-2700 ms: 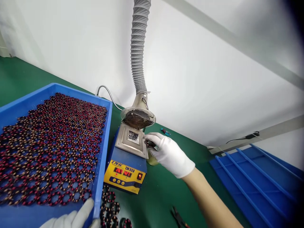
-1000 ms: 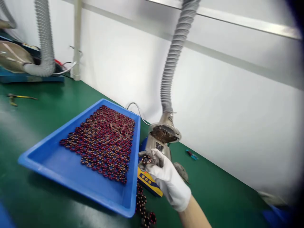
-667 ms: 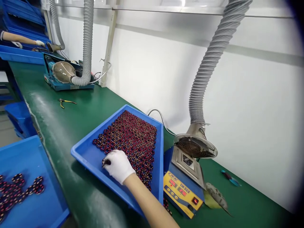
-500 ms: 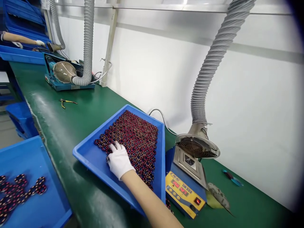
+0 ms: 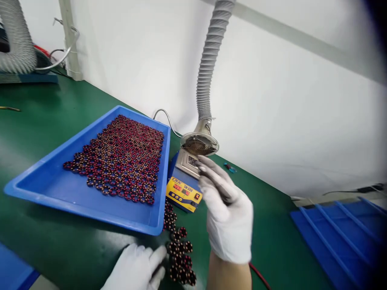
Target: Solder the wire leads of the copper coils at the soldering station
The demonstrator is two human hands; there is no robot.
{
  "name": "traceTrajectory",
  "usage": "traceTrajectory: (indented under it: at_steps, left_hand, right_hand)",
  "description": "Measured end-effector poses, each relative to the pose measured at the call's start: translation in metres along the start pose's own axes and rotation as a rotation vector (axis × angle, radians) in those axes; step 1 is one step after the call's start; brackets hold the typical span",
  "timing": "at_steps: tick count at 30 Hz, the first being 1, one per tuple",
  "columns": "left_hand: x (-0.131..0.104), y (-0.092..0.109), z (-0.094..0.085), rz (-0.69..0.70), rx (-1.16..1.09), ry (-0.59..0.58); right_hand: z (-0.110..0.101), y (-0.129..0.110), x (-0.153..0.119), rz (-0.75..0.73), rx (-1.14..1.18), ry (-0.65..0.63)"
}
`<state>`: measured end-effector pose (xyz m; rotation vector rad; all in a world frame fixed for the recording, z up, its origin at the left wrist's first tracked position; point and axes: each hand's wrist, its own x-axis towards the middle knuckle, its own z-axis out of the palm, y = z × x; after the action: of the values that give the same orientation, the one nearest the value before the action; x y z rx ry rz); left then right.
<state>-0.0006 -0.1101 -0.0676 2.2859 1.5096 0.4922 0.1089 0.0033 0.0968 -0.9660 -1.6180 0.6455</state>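
Note:
My left hand, in a white glove, rests low on the green table beside a pile of small dark ring-shaped parts; its fingers are bent, and whether anything is between them cannot be made out. Raised in front of the yellow-and-blue heating unit is my right hand, gloved, fingers pinched together with dirty grey tips. What it grips is too small or blurred to name. A blue tray holds many red and black ring-shaped parts packed in rows.
A fume hood on a grey hose hangs over the heating unit. A small blue-handled tool lies behind it. Blue ribbed panels stand at the right, and another blue tray's corner shows lower left.
The view has swung right. My left hand has left the tray and is now by the loose pile. My right hand has come into view, raised.

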Motion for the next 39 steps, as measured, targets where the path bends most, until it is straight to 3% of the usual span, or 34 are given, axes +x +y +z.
traceTrajectory:
  at_steps: [3,7,11,13,14,16,19,22,27,30,35,37,39]
  left_hand:
    - [0.027,0.007,-0.002,-0.111,0.268,-0.024]
    - [0.049,0.010,0.004,-0.186,0.398,-0.024]
    - [0.039,0.015,0.008,-0.126,0.434,-0.037]
    - [0.031,0.021,-0.003,0.009,0.421,0.014]
    - [0.030,0.025,-0.013,0.109,0.410,0.081]
    - [0.036,0.035,-0.040,0.371,0.385,0.388]
    - [0.063,0.051,-0.085,0.464,0.356,0.801]
    - [0.097,0.066,-0.111,0.449,0.310,0.957]
    - [0.134,0.072,-0.103,0.490,0.196,1.058]
    - [0.141,0.070,-0.098,0.472,0.137,1.033]
    - [0.141,0.056,-0.104,0.505,0.087,0.760]
    - [0.141,0.049,-0.105,0.511,-0.032,0.680]
    - [0.142,0.044,-0.103,0.510,-0.160,0.605]
  right_hand:
    - [-0.028,-0.002,-0.024,0.058,0.170,0.260]
    - [-0.050,0.004,-0.038,0.049,0.252,0.388]
    - [-0.070,0.017,-0.041,0.072,0.254,0.194]
    - [-0.078,0.022,-0.040,0.095,0.239,0.066]
    - [-0.080,0.024,-0.039,0.108,0.220,0.018]
    - [-0.081,0.026,-0.036,0.144,0.194,-0.032]
    - [-0.073,0.034,-0.032,0.268,0.358,-0.035]
    - [-0.059,0.057,-0.029,0.310,0.677,-0.018]
    - [-0.058,0.088,-0.019,0.231,0.823,0.120]
    - [-0.062,0.081,-0.019,0.173,0.702,0.192]
    - [-0.051,0.062,-0.020,0.226,0.439,0.326]
    - [-0.051,0.058,-0.019,0.218,0.448,0.293]
    - [-0.058,0.055,-0.017,0.169,0.487,0.168]
